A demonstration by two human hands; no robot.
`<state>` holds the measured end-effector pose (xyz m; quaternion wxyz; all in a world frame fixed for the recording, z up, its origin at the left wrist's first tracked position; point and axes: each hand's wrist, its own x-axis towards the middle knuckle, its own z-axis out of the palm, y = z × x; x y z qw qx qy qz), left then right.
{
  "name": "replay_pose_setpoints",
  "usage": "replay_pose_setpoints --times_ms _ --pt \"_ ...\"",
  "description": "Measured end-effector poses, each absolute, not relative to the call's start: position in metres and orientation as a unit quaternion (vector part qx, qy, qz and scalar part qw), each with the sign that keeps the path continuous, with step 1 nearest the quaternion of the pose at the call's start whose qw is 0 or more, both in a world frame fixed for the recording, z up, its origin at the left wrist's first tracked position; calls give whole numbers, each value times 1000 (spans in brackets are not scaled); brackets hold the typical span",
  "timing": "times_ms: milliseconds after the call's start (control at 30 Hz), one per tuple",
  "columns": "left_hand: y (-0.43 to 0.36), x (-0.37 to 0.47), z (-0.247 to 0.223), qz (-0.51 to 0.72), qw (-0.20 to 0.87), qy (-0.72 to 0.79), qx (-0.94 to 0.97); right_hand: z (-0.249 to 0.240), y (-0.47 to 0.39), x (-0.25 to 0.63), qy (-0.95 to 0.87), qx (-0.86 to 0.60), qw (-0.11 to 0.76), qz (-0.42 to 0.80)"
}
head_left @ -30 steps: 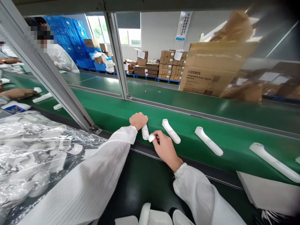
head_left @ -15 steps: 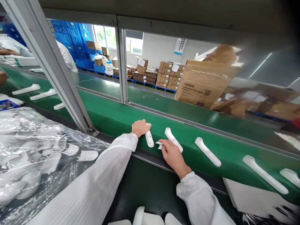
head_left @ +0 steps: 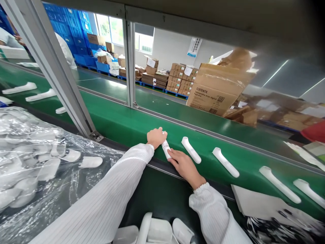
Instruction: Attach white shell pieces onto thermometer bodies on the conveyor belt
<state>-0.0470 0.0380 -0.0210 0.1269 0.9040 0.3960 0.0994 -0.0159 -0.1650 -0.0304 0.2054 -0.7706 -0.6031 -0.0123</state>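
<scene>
A white handheld device housing (head_left: 166, 147), long and narrow with an angled head, lies on the green conveyor belt between my hands. My left hand (head_left: 156, 137) is closed round its far head end. My right hand (head_left: 183, 164) has its thumb and fingers at the near end of the same housing, pressing a small white cover (head_left: 168, 155) against it. My fingers partly hide the cover, and I cannot tell whether it sits flush. Just right of my hands lies another similar white housing (head_left: 191, 150), apart from them.
More white housings (head_left: 225, 162) lie spaced along the belt (head_left: 127, 126). Clear plastic with loose white covers (head_left: 48, 169) is at left. White parts (head_left: 158, 230) sit in front of me. Grey sheets (head_left: 256, 200) and dark cables (head_left: 269, 227) are at right. A metal post (head_left: 58, 74) rises at left.
My right hand has moved left with the white cover, from beside the housing onto its near end. My left hand still grips the head end. The view has shifted slightly.
</scene>
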Motion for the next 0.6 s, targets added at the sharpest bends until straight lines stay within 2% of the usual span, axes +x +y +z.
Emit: replay_pose_setpoints --times_ms 167,233,300,400,467,600 --pt "29 -39 -9 55 125 337 931 -26 -154 -15 -545 -821 166 -35" --pt "36 -46 -1 32 137 305 942 -20 -159 -24 -527 -825 195 -67" --pt "56 -63 7 27 139 308 941 -11 -172 -40 -548 -790 267 -66" --pt "111 -102 15 53 76 390 916 -1 -199 -72 -655 -672 337 74" --pt "152 -131 21 73 5 435 897 4 -216 -93 -696 -620 317 174" --pt "206 -186 34 75 -73 496 862 3 -228 -113 -695 -619 249 269"
